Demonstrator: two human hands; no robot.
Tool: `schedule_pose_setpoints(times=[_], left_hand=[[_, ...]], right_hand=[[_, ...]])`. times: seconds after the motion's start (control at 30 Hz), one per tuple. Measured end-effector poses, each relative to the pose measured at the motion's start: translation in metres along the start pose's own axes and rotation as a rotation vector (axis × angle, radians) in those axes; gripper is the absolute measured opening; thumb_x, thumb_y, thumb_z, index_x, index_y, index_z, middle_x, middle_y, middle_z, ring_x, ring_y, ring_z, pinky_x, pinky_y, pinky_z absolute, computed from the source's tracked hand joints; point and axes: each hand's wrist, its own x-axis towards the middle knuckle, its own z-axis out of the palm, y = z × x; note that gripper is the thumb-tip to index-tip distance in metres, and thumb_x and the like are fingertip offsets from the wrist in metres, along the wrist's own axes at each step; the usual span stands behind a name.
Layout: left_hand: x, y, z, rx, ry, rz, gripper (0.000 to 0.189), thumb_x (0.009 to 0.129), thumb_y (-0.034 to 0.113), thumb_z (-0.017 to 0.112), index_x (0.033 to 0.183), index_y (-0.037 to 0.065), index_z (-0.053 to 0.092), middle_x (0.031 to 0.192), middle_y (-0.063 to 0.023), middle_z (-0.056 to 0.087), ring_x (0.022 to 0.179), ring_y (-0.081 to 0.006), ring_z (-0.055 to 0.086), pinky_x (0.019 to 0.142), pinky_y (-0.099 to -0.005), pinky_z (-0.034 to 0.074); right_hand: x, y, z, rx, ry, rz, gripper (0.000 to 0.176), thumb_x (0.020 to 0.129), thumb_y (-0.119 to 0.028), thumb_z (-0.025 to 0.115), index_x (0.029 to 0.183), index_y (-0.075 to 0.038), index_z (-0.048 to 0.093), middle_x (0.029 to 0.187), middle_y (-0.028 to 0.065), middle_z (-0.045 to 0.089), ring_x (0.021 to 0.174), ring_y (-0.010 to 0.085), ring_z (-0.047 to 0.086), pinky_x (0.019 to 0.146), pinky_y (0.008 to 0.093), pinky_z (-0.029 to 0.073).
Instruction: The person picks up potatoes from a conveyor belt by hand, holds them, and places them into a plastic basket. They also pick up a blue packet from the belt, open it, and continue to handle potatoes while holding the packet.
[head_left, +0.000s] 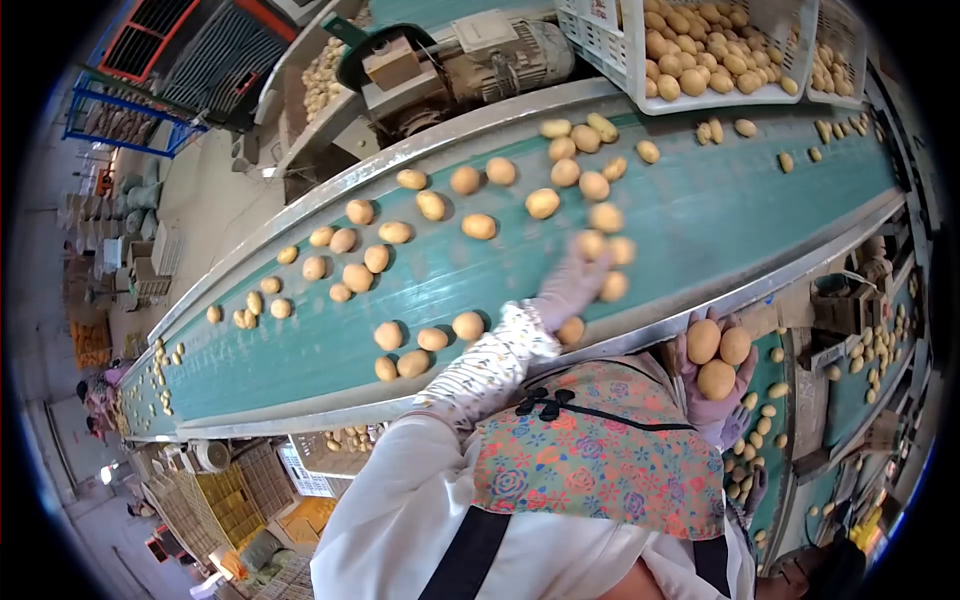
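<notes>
My left hand (568, 289), gloved and with a patterned sleeve cuff, reaches over the green conveyor belt (690, 215). Motion smears its fingers, which touch a potato (590, 245); I cannot make out how they are bent. Other blurred potatoes (606, 216) lie right around it. Near the belt's close edge, my right hand (692, 385), also gloved, cups three potatoes (716, 379) against the palm with its fingers curled round them. Loose potatoes (479, 226) are scattered along the belt to the left of my left hand.
White plastic crates (640, 60) full of potatoes stand beyond the belt, right of a motor (510, 60). A metal rail (790, 262) edges the near side. At right, a second belt (770, 400) carries potatoes, with another person's gloved hand (757, 488) beside it.
</notes>
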Motion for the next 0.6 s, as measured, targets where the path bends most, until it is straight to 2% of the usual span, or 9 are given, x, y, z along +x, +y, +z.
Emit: schedule_pose_setpoints(times=[0.03, 0.1, 0.17, 0.2, 0.23, 0.3, 0.4, 0.57, 0.6], left_hand=[[0.005, 0.01, 0.012, -0.102, -0.126, 0.139, 0.053, 0.101, 0.042, 0.05, 0.138, 0.003, 0.048, 0.13, -0.0232, 0.055, 0.116, -0.0387, 0.055, 0.099, -0.0437, 0.044], [0.01, -0.003, -0.021, 0.229, 0.342, 0.567, 0.043, 0.094, 0.031, 0.062, 0.125, 0.003, 0.057, 0.119, -0.0219, 0.06, 0.103, -0.0371, 0.061, 0.089, -0.0433, 0.049], [0.0, 0.01, -0.106, 0.301, 0.77, 0.56, 0.021, 0.081, 0.02, 0.062, 0.091, 0.002, 0.061, 0.083, -0.0165, 0.061, 0.073, -0.0373, 0.057, 0.067, -0.0477, 0.045], [0.002, -0.021, -0.148, 0.429, 0.831, 0.349, 0.026, 0.081, 0.028, 0.064, 0.083, 0.003, 0.057, 0.083, -0.0166, 0.061, 0.072, -0.0361, 0.057, 0.066, -0.0493, 0.045], [0.007, -0.076, -0.182, 0.622, 1.035, 0.278, 0.034, 0.083, 0.036, 0.065, 0.089, 0.003, 0.06, 0.085, -0.0162, 0.062, 0.079, -0.0359, 0.061, 0.07, -0.0484, 0.047], [0.013, -0.131, -0.217, 0.89, 1.05, 0.052, 0.038, 0.083, 0.043, 0.067, 0.095, 0.007, 0.061, 0.086, -0.0162, 0.063, 0.086, -0.0366, 0.064, 0.074, -0.0485, 0.049], [0.026, -0.101, -0.183, 0.889, 0.712, -0.072, 0.04, 0.083, 0.048, 0.066, 0.101, 0.012, 0.061, 0.09, -0.0166, 0.064, 0.09, -0.0371, 0.065, 0.076, -0.0485, 0.051], [0.066, -0.076, -0.059, 0.777, 0.514, -0.088, 0.04, 0.084, 0.037, 0.062, 0.115, 0.014, 0.054, 0.102, -0.0207, 0.063, 0.089, -0.0387, 0.065, 0.077, -0.0485, 0.052], [0.082, -0.09, -0.037, 0.809, 0.387, 0.138, 0.042, 0.085, 0.037, 0.061, 0.118, 0.012, 0.052, 0.1, -0.0196, 0.062, 0.085, -0.0359, 0.065, 0.074, -0.0474, 0.052]], right_hand=[[0.0, 0.001, 0.004, 0.025, 0.016, 0.012, 0.061, 0.097, -0.054, 0.047, 0.143, -0.015, 0.049, 0.153, 0.0129, 0.042, 0.145, 0.035, 0.031, 0.112, 0.0633, 0.029], [-0.001, 0.003, 0.015, 0.169, 0.04, 0.098, 0.061, 0.097, -0.055, 0.047, 0.143, -0.015, 0.05, 0.153, 0.0127, 0.043, 0.145, 0.0349, 0.032, 0.113, 0.0629, 0.029], [-0.001, 0.004, 0.008, 0.232, 0.075, 0.09, 0.061, 0.097, -0.055, 0.047, 0.142, -0.014, 0.05, 0.152, 0.0123, 0.043, 0.143, 0.0355, 0.034, 0.113, 0.0624, 0.029], [-0.002, 0.002, 0.003, 0.208, 0.075, 0.101, 0.061, 0.097, -0.055, 0.046, 0.143, -0.014, 0.049, 0.153, 0.0123, 0.043, 0.143, 0.0357, 0.035, 0.113, 0.0623, 0.029], [-0.003, 0.002, -0.001, 0.186, 0.072, 0.109, 0.061, 0.097, -0.055, 0.046, 0.143, -0.014, 0.049, 0.153, 0.0124, 0.042, 0.142, 0.036, 0.035, 0.113, 0.0622, 0.029], [0.002, 0.008, -0.001, 0.055, 0.098, 0.056, 0.06, 0.099, -0.053, 0.043, 0.143, -0.012, 0.046, 0.151, 0.0152, 0.043, 0.14, 0.0383, 0.037, 0.109, 0.064, 0.035], [0.013, 0.012, 0.012, 0.044, 0.172, 0.071, 0.061, 0.099, -0.053, 0.042, 0.141, -0.009, 0.043, 0.147, 0.0198, 0.043, 0.137, 0.0414, 0.039, 0.105, 0.0657, 0.039], [0.032, -0.013, 0.002, 0.209, 0.211, 0.136, 0.059, 0.095, -0.054, 0.05, 0.135, -0.01, 0.052, 0.146, 0.0187, 0.045, 0.136, 0.039, 0.041, 0.104, 0.0669, 0.038], [0.033, -0.019, -0.002, 0.206, 0.217, 0.145, 0.059, 0.094, -0.054, 0.051, 0.134, -0.01, 0.052, 0.146, 0.0186, 0.045, 0.136, 0.0386, 0.042, 0.104, 0.067, 0.038]])
